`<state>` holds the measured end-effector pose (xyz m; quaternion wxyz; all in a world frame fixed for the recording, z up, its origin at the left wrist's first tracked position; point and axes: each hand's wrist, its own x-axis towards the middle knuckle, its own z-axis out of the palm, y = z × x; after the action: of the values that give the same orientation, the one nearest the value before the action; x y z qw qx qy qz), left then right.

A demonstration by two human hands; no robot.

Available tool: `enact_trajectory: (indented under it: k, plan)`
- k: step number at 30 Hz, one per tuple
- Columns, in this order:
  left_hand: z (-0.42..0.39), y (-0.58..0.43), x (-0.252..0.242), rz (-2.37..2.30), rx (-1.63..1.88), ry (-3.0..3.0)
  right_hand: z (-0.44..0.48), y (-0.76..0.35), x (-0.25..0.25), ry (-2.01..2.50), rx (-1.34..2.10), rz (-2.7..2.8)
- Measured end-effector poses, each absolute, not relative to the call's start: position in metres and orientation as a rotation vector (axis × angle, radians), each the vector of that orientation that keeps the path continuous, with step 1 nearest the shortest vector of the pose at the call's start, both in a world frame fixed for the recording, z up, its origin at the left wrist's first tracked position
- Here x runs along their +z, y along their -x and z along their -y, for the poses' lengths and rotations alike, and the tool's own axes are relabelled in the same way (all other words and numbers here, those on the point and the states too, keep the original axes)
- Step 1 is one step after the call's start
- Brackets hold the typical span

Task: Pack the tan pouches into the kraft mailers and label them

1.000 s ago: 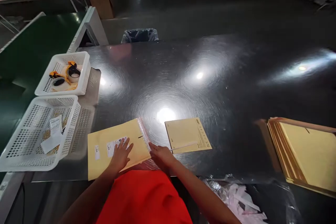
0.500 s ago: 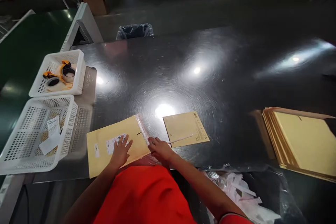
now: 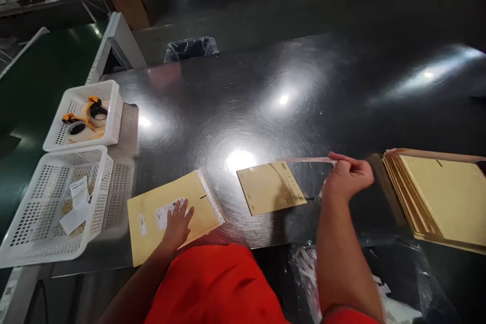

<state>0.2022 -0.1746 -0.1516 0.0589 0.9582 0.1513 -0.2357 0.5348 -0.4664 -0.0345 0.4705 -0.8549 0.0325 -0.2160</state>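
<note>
Under my left hand [image 3: 178, 225] lies a yellow bubble mailer [image 3: 152, 212] with a white printed label; the fingers are spread flat over the label. Its bubble-lined end [image 3: 210, 196] points right. My right hand [image 3: 347, 177] is raised to the right, fingers closed in a pinch on a thin pale peel-off strip [image 3: 309, 160], which trails left in the air. Below the strip, a smaller tan printed envelope [image 3: 268, 190] rests flat on the table, apart from both hands.
A stack of yellow mailers [image 3: 444, 197] stands at the right. On the left are a white basket with tape dispensers [image 3: 116, 121] and another with papers [image 3: 102, 182]. A plastic-lined bin [image 3: 192, 49] is beyond the dark table [image 3: 228, 101]; a bag of scraps [image 3: 402, 309] hangs at the front.
My right hand has moved from the mailer's open end out to the right, pulling the pale strip along. My left hand has stayed flat on the label.
</note>
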Motion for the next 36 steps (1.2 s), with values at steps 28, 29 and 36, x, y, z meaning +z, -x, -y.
enact_trajectory:
  k: [28,29,36]
  plan:
    - [0.185,-0.222,-0.19,-0.415,-0.385,-2.993,0.279,-0.354,-0.169,2.5,0.619,1.474]
    - [0.184,-0.219,-0.195,-0.399,-0.367,-2.991,0.265,-0.365,-0.17,2.509,0.586,1.461]
    - [0.188,-0.22,-0.205,-0.451,-0.382,-3.022,0.207,-0.415,-0.173,2.608,0.389,1.325]
